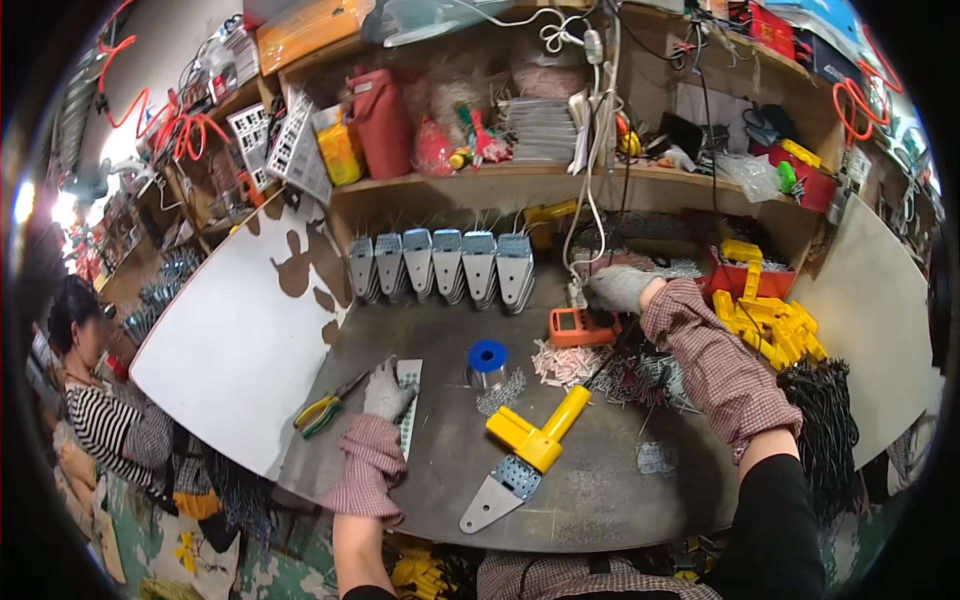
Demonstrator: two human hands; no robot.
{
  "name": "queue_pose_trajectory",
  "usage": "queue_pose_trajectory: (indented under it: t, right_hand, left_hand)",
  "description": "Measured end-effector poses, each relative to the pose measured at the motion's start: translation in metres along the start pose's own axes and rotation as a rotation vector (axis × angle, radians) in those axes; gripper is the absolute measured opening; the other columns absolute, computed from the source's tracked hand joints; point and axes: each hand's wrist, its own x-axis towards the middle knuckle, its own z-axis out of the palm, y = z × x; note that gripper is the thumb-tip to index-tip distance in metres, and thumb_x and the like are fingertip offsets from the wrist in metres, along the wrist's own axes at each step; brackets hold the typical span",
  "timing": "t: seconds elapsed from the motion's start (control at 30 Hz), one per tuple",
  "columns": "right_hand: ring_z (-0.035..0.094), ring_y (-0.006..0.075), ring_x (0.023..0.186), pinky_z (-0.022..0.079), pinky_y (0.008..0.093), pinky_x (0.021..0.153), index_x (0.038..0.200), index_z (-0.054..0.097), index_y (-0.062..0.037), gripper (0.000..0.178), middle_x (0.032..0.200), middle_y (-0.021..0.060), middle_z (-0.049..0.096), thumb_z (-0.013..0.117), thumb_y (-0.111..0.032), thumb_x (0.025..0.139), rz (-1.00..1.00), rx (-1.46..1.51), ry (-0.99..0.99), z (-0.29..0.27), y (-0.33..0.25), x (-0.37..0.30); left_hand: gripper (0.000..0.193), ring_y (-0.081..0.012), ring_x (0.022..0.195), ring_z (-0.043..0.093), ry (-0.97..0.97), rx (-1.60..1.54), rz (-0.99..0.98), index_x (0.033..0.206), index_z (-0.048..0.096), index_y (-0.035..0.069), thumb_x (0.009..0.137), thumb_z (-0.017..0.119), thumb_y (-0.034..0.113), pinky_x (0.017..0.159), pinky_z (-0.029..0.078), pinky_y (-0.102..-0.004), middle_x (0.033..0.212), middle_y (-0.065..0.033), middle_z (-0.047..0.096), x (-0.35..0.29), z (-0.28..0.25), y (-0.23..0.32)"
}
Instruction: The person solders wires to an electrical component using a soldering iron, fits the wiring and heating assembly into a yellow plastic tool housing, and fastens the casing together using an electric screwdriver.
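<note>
My left hand, in a grey glove, lies over the left edge of a white card with green dots, fingers stretched out and apart. Pliers with yellow-green handles lie to its left. My right hand, also gloved, reaches to the back, fingers curled beside a white cord's end just above an orange meter. Whatever it grips is hidden. Between my hands, a yellow plastic handle piece joins a grey pointed metal plate with a blue perforated part.
A solder spool stands mid-table. Pale pink small parts and metal pins lie near the meter. Several grey plate assemblies line the back. Yellow handles and black cables are piled right. Another person sits at far left.
</note>
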Motion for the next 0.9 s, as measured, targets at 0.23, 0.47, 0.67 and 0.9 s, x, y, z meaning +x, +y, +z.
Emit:
queue_pose_trajectory:
  t: [0.23,0.47,0.67,0.9]
  right_hand:
    - [0.068,0.0366,0.101,0.054,0.0461,0.084,0.103,0.07,-0.0027,0.024,0.108,0.0192,0.07,0.063,-0.012,0.083,0.07,-0.088,-0.014,0.001,0.002,-0.018]
    - [0.067,0.0381,0.099,0.052,0.0467,0.084,0.113,0.064,-0.0043,0.031,0.106,0.0215,0.069,0.057,-0.022,0.088,0.006,0.056,0.014,0.024,0.012,0.002]
    - [0.065,0.0352,0.096,0.051,0.0466,0.086,0.106,0.069,-0.0083,0.022,0.103,0.0137,0.066,0.062,-0.017,0.087,0.008,-0.19,0.367,0.058,-0.033,0.008]
    - [0.058,0.0276,0.096,0.044,0.0407,0.088,0.101,0.067,-0.0102,0.027,0.098,0.0063,0.062,0.078,-0.016,0.077,-0.427,0.657,0.981,0.018,-0.231,-0.058]
  left_hand:
    - [0.083,-0.0402,0.115,0.056,-0.046,0.109,-0.019,0.139,0.043,0.004,0.072,0.08,0.036,0.1,0.044,-0.0458,0.116,-0.0227,0.063,0.005,-0.013,0.04]
    - [0.062,-0.0186,0.077,0.068,0.132,-0.794,-0.063,0.137,0.046,0.0,0.081,0.072,0.009,0.067,0.056,-0.0296,0.1,-0.0145,0.069,-0.008,-0.015,-0.015]
    - [0.021,-0.0137,0.064,0.066,-0.104,-1.34,-0.23,0.106,0.064,-0.003,0.087,0.063,0.008,0.057,0.054,-0.0258,0.085,-0.0078,0.07,-0.054,-0.088,0.088]
    - [0.019,-0.0076,0.078,0.064,-0.082,-1.205,-0.013,0.105,0.065,0.0,0.091,0.064,0.013,0.07,0.052,-0.0242,0.089,-0.0036,0.069,-0.112,-0.1,0.115]
